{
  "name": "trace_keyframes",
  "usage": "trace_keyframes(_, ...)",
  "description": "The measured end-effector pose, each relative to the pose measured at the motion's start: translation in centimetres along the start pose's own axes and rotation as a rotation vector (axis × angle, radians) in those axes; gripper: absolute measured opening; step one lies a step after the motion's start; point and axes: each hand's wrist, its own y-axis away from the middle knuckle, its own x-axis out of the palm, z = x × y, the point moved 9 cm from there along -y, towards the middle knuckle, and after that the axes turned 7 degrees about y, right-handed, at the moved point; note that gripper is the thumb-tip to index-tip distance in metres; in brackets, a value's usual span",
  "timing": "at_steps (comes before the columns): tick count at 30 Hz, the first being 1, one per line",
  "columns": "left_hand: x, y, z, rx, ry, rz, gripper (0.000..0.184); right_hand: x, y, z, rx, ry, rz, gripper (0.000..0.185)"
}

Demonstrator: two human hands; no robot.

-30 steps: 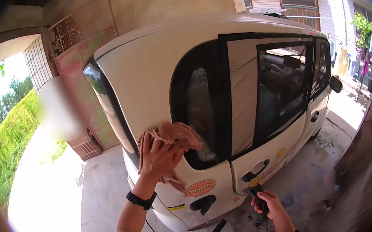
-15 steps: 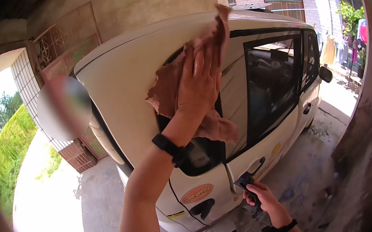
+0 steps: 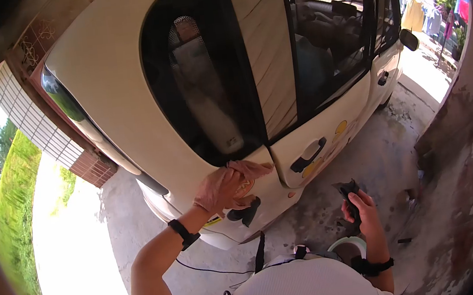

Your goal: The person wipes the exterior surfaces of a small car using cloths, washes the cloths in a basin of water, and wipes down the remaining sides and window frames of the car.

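My left hand (image 3: 222, 188) presses a pinkish-brown cloth (image 3: 209, 192) against the white car (image 3: 106, 63), below the black-framed rear side window (image 3: 201, 82). The cloth partly covers the orange oval sticker (image 3: 245, 188), just above a dark patch (image 3: 245, 212) on the body. My fingers are bent into the cloth. To the right, away from the car, my right hand (image 3: 364, 210) is closed round a dark, crumpled item (image 3: 350, 196), too unclear to name. A black band is on each wrist.
A light-rimmed bucket (image 3: 357, 241) stands on the floor beside my right forearm. A thin black cable (image 3: 212, 270) runs near my body. The stained wall (image 3: 472, 140) rises at right; the side mirror (image 3: 409, 39) sticks out from the car.
My left hand and the cloth have moved from the rear side window down to the sticker. The view has tilted downward. My right hand, still holding the dark item, is farther from the door handle.
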Motion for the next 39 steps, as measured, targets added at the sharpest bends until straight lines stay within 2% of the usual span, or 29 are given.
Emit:
trace_keyframes(2,2.1,2.4,2.1,-0.147,-0.489,0.063,0.061,-1.9,0.4,-0.4,-0.033,-0.019,-0.101,0.019)
trace_keyframes(3,3.7,2.0,2.7,-0.143,-0.479,0.077,0.061,-2.1,0.7,-1.0,-0.02,-0.024,-0.111,0.019)
trace_keyframes(5,5.8,-1.0,3.1,-0.183,-0.869,-0.095,0.053,-2.6,0.7,-1.0,-0.03,-0.044,-0.14,0.02)
trace_keyframes(6,7.6,-2.9,3.5,-0.181,-0.862,-0.095,0.053,-2.1,0.5,-0.9,-0.035,-0.047,-0.105,0.02)
trace_keyframes(8,8.5,-5.6,2.8,-0.2,-1.041,-0.281,0.058,-0.8,0.1,-0.1,-0.03,-0.031,-0.087,0.02)
trace_keyframes(9,8.6,-5.4,2.8,-0.207,-1.033,-0.277,0.058,0.1,-0.2,0.4,-0.035,-0.016,-0.063,0.02)
trace_keyframes(11,7.4,-4.2,2.6,-0.197,-0.745,-0.22,0.052,1.2,-0.6,0.9,-0.012,-0.024,-0.038,0.019)
trace_keyframes(14,6.0,-0.2,4.0,-0.237,-0.688,-0.179,0.053,2.6,-1.2,0.6,0.013,-0.003,0.057,0.022)
trace_keyframes(17,4.2,3.9,3.8,-0.217,-0.806,-0.067,0.051,2.4,-1.3,-0.2,0.038,0.02,0.065,0.023)
trace_keyframes(18,2.4,4.7,3.0,-0.225,-0.823,-0.135,0.041,2.0,-1.2,-0.6,0.046,0.014,0.054,0.023)
trace_keyframes(21,-2.3,6.3,2.5,-0.239,-0.847,-0.115,0.036,1.6,-0.8,-0.8,0.04,-0.015,0.024,0.024)
trace_keyframes(23,-6.9,6.6,1.4,-0.182,-1.018,-0.162,0.031,0.5,-0.5,-1.1,0.012,-0.032,-0.008,0.022)
trace_keyframes(25,-13.1,6.5,-0.2,-0.12,-1.149,-0.433,0.028,-0.6,-0.1,-1.6,0.004,-0.035,-0.05,0.021)
trace_keyframes(26,-16.6,5.5,-1.6,-0.154,-1.2,-0.504,0.025,-1.2,-0.1,-1.7,0.006,-0.033,-0.09,0.02)
trace_keyframes(28,-23.5,4.2,-3.6,-0.292,-1.206,-0.715,0.036,-1.4,0.1,-1.2,0.006,-0.011,-0.099,0.02)
trace_keyframes(29,-26.8,3.9,-3.8,-0.444,-1.254,-0.833,0.04,-1.3,0.1,-1.0,0.007,0.007,-0.106,0.02)
trace_keyframes(30,-29.8,2.8,-5.4,-0.301,-1.179,-0.99,0.041,-0.9,0.0,-0.9,0.017,0.018,-0.1,0.02)
trace_keyframes(31,-31.5,2.4,-6.6,-0.154,-1.095,-1.142,0.043,-0.3,-0.3,-0.6,0.018,0.038,-0.082,0.02)
trace_keyframes(34,-29.5,0.6,-6.4,-0.318,-1.249,-1.25,0.045,2.7,-1.5,0.6,0.043,0.082,-0.031,0.022)
trace_keyframes(36,-21.3,-1.9,-4.1,-0.439,-1.344,-0.911,0.044,5.0,-2.6,1.0,0.053,0.116,0.004,0.024)
trace_keyframes(37,-15.8,-2.1,-1.2,-0.372,-1.211,-0.675,0.047,6.4,-3.3,0.5,0.052,0.131,0.072,0.025)
trace_keyframes(38,-10.6,-2.5,-0.6,-0.276,-1.2,-0.364,0.041,7.7,-3.8,0.4,0.048,0.144,0.137,0.027)
trace_keyframes(39,-4.5,-1.6,2.8,-0.243,-1.209,-0.253,0.039,8.9,-3.8,0.9,0.043,0.147,0.131,0.027)
